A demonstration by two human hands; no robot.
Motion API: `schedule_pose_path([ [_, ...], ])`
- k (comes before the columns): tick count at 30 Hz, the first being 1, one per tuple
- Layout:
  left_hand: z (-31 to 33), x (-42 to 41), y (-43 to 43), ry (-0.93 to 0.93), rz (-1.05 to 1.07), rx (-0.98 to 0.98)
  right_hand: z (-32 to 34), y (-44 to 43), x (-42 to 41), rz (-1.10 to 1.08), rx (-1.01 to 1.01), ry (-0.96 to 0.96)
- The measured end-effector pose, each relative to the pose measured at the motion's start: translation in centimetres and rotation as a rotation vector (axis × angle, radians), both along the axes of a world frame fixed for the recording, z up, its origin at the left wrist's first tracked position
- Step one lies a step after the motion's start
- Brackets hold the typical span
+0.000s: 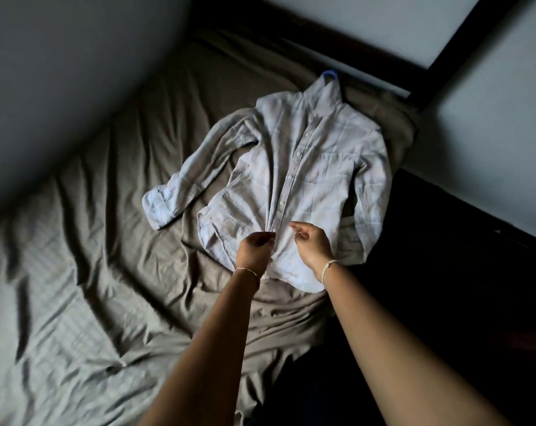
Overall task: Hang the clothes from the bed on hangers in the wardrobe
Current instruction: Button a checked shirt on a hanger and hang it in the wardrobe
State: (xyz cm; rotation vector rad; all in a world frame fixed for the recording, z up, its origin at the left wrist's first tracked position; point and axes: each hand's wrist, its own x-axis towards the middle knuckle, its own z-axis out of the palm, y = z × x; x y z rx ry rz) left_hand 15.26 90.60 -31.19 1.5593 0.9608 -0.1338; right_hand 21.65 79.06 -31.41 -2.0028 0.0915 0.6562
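A pale long-sleeved button-up shirt (pixel 309 167) lies flat on the bed (pixel 91 241), its front buttoned most of the way down. The blue hook of a hanger (pixel 328 74) pokes out of its collar. My left hand (pixel 256 252) pinches the left edge of the button strip near the hem. Just to its right, my right hand (pixel 311 245) hovers over the other edge with thumb and fingers curled, and I cannot tell whether it pinches the cloth. Both wrists wear thin bracelets.
A rumpled grey-brown sheet covers the bed. A grey wall (pixel 60 56) runs along the bed's left side. A dark frame (pixel 463 35) and pale wall panels stand beyond the shirt. Dark floor (pixel 445 287) lies right of the bed.
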Motion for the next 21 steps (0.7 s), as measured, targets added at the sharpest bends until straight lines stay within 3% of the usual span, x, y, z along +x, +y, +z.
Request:
schedule_pose_path([
  [7,4.0,12.2,1.0,-0.077,-0.001,0.032,3.6,-0.8,9.9,0.062,-0.066,-0.08],
  [21,-1.6,34.9,2.0,-0.038,0.051,0.017,-2.9,0.2,33.1,0.083,-0.174,-0.132],
])
